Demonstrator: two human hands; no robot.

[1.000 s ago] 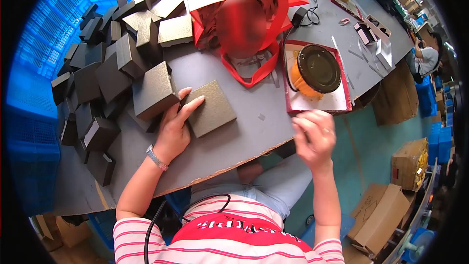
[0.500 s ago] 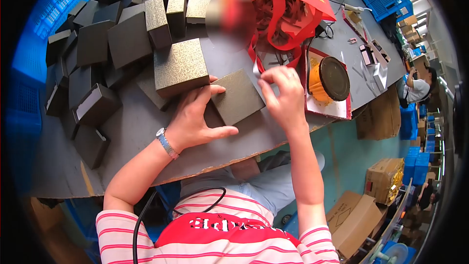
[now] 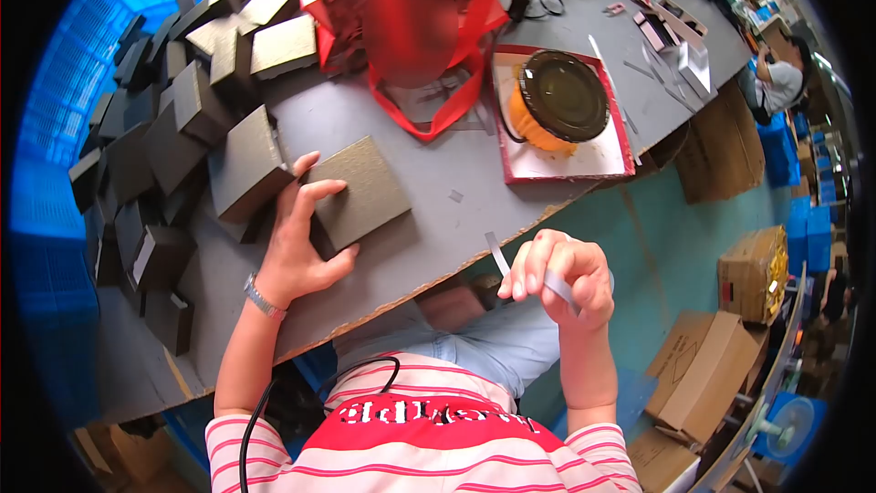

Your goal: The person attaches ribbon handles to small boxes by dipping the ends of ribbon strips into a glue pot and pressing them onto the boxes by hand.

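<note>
My left hand (image 3: pixel 297 242) is at the left side of a square dark box (image 3: pixel 363 192) with a gold sheen. Its index finger lies over the box top and its thumb presses at the near corner, holding the box on the table. Behind those fingers, a patterned gold-and-dark box (image 3: pixel 248 164) leans against the pile. Past the table's front edge, my right hand (image 3: pixel 566 278) is raised and closed on a thin translucent strip (image 3: pixel 495 254), which sticks out on the left and shows again across the fingers.
Several dark boxes (image 3: pixel 169 151) are heaped at the table's left by a blue crate (image 3: pixel 55 183). A red bag (image 3: pixel 438 119) sits at the back. A red-rimmed tray (image 3: pixel 570 169) holds an orange container with a dark lid (image 3: pixel 564 96). A person (image 3: pixel 776 78) sits far right.
My right hand has moved from beside the box back toward my body, past the table edge, with a strip now visible in it. My left hand has come in closer around the box.
</note>
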